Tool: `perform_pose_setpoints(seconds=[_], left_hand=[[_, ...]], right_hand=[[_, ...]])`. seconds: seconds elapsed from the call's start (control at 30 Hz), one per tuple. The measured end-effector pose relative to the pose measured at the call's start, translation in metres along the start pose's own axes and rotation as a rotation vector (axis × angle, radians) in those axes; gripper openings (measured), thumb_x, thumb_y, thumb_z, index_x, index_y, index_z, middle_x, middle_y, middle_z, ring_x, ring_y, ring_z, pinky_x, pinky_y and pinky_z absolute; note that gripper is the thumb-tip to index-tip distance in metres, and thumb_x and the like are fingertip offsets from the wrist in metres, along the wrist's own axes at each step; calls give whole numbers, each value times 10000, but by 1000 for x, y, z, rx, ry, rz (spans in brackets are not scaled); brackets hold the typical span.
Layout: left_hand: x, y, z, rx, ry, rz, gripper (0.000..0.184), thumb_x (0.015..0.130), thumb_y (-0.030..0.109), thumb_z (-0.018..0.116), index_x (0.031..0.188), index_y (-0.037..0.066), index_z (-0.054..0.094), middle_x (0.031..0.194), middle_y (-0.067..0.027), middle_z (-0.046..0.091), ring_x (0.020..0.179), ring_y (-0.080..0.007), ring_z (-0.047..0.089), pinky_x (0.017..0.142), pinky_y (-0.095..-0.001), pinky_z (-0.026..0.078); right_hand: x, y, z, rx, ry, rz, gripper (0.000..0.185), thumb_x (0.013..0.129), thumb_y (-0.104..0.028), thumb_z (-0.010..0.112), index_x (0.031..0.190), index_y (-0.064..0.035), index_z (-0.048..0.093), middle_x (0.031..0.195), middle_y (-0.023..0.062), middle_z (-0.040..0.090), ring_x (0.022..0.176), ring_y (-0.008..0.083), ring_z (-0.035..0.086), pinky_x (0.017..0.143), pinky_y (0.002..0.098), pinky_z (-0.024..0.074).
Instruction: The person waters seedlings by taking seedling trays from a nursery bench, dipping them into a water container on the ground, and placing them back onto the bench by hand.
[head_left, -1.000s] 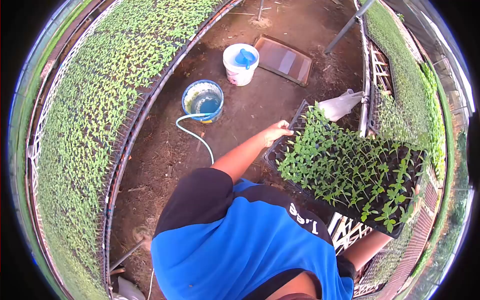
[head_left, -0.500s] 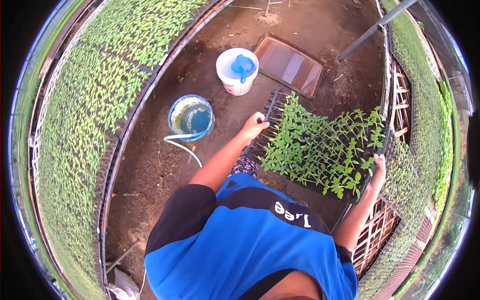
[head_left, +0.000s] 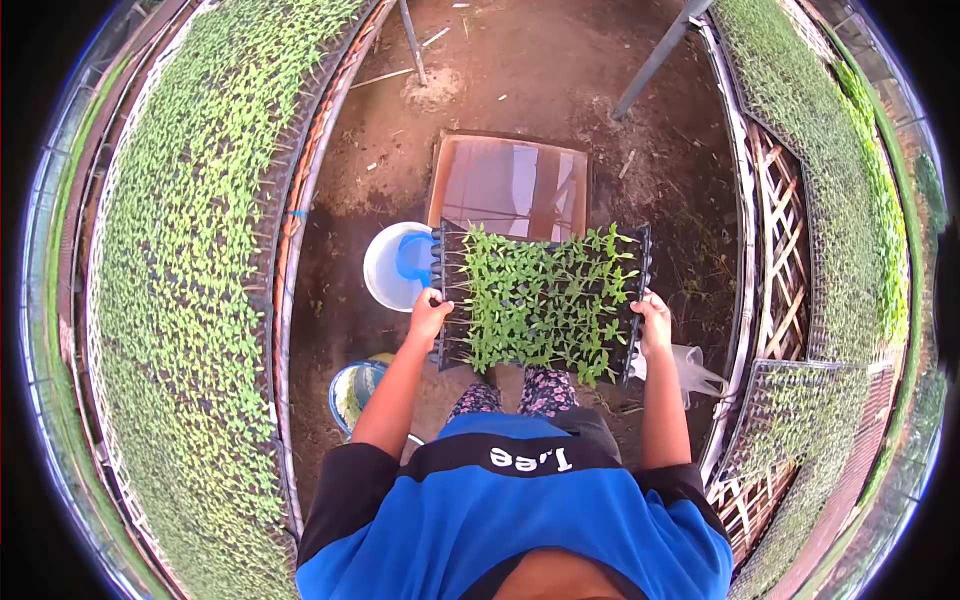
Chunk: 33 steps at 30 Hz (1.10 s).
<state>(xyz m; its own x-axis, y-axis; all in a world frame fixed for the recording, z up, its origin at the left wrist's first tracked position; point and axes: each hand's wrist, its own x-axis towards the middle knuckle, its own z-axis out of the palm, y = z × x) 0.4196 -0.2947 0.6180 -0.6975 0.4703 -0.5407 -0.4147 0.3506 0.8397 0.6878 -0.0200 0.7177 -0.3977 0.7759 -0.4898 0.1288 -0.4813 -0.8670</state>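
A black seedling tray [head_left: 455,345] full of green seedlings is held up level in front of my body. My left hand [head_left: 430,312] is closed on its left edge and my right hand [head_left: 653,320] grips the right edge. Just beyond the tray, on the ground, lies a shallow brown basin [head_left: 510,185] of water; the held tray hides its near edge. The white bucket [head_left: 385,270] with a blue dipper [head_left: 414,257] is beside my left hand, partly covered by the tray.
Below my left forearm is a blue bucket [head_left: 352,390] with a hose. Seedling beds line the left side [head_left: 185,290] and right side [head_left: 850,220]. A whitish plastic bag [head_left: 692,372] lies by the right bed. Metal poles [head_left: 655,68] stand farther ahead.
The tray has moved left, away from the right-hand bed, and is now square in front of me near the basin. Both hands have kept hold of it, and the view has turned.
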Motion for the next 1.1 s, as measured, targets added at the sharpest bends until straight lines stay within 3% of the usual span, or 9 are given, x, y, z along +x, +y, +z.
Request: perform_pose_setpoints(seconds=[0.33, 0.37, 0.43, 0.53, 0.6, 0.7, 0.83, 0.93, 1.1], left_hand=[[195, 67, 55, 227, 72, -83, 218, 665, 92, 612, 695, 87, 397, 635, 2, 414, 604, -111, 377, 562, -265, 344], [217, 68, 58, 283, 80, -115, 221, 665, 96, 613, 695, 84, 395, 634, -6, 418, 607, -114, 384, 565, -268, 350], [269, 58, 70, 423, 90, -36, 224, 661, 87, 605, 703, 66, 387, 637, -48, 428, 614, -136, 396, 578, -285, 362], [349, 51, 102, 554, 167, 40, 235, 649, 58, 607, 698, 53, 377, 646, -92, 441, 626, -218, 436, 611, -317, 374], [411, 26, 115, 742, 248, 288, 257, 625, 35, 616, 686, 49, 367, 681, -144, 455, 680, -330, 459, 640, -368, 380], [496, -7, 128, 758, 301, 241, 243, 624, 4, 598, 696, 52, 371, 692, -176, 483, 704, -369, 478, 651, -396, 381], [606, -54, 118, 735, 393, 143, 225, 662, 31, 609, 721, 43, 392, 651, -177, 489, 593, -342, 452, 632, -353, 416], [672, -78, 104, 753, 409, 67, 222, 666, 44, 625, 721, 36, 409, 614, -80, 479, 576, -186, 453, 609, -293, 407], [771, -150, 61, 853, 357, 58, 197, 672, 126, 642, 749, 56, 474, 722, -104, 532, 694, -256, 525, 672, -347, 408]], right_hand=[[249, 17, 31, -216, -33, 53, 191, 636, -39, 548, 555, -141, 409, 628, -68, 466, 553, 56, 411, 537, 214, 325], [277, 24, 38, -255, -8, 105, 170, 620, -53, 569, 529, -70, 426, 840, 69, 550, 984, 173, 446, 847, 280, 290], [331, 46, 41, -290, -42, 170, 161, 613, -74, 574, 542, -36, 434, 979, 145, 534, 1095, 228, 398, 854, 289, 295], [423, 100, 51, -502, -7, 5, 191, 610, -101, 569, 528, -10, 422, 1000, 219, 509, 1135, 279, 367, 862, 304, 309], [477, 127, 64, -593, 31, -90, 195, 613, -98, 559, 534, -12, 404, 793, 163, 532, 910, 252, 481, 839, 304, 332], [557, 171, 75, -700, 55, -126, 177, 611, -95, 554, 563, -16, 403, 606, 123, 470, 593, 255, 478, 691, 340, 399], [643, 217, 80, -930, 219, -124, 183, 646, -156, 559, 620, -25, 433, 639, 166, 495, 607, 331, 497, 592, 365, 407], [693, 238, 69, -994, 236, -24, 203, 685, -228, 566, 685, -56, 459, 648, 164, 541, 651, 350, 536, 603, 382, 419], [764, 297, 37, -1181, 244, -43, 203, 701, -262, 560, 737, -81, 474, 685, 166, 558, 696, 358, 542, 627, 389, 422]])
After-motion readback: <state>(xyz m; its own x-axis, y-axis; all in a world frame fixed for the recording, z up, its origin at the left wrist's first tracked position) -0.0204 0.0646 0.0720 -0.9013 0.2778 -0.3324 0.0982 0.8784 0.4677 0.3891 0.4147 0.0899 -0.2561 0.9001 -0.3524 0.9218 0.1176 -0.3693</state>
